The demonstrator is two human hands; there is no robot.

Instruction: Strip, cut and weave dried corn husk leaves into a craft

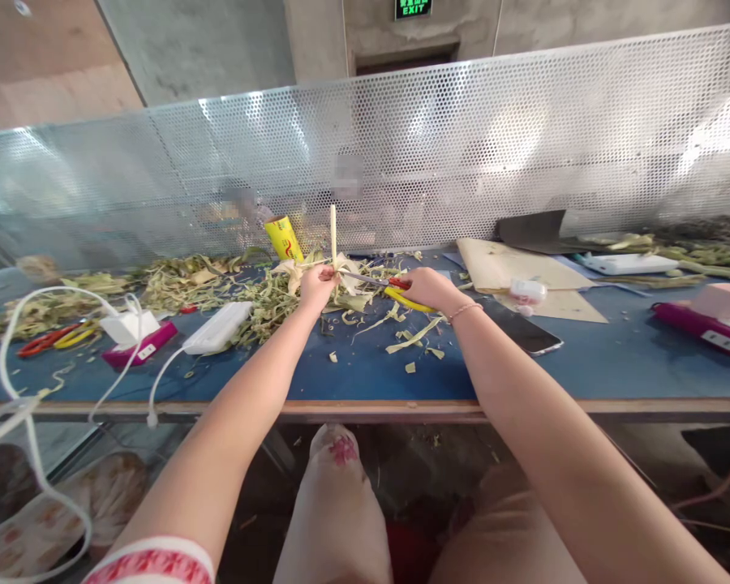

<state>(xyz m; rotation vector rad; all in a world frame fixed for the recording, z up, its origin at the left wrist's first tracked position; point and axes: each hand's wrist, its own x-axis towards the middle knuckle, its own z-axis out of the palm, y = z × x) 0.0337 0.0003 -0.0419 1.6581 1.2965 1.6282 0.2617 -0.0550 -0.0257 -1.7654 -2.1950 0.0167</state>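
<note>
My left hand (317, 285) has its fingers closed around a pale plant stalk (333, 231), which stands upright with whitish, petal-like leaves spread at its base. My right hand (429, 290) grips scissors (409, 300) with red and yellow handles. Their metal blades point left and reach the plant beside my left fingers; whether they are cutting into it I cannot tell. Beneath and around both hands lie heaped greenish trimmings (268, 304), and several loose strips (414, 334) are scattered in front.
A yellow tube (283, 237) leans near the perforated metal screen (426, 162). On the left are a white power bank (220, 328), a magenta power strip (139, 344), looping white cables and other scissors (66, 336). To the right lie a phone (520, 324), brown paper (517, 268) and another power strip (706, 328).
</note>
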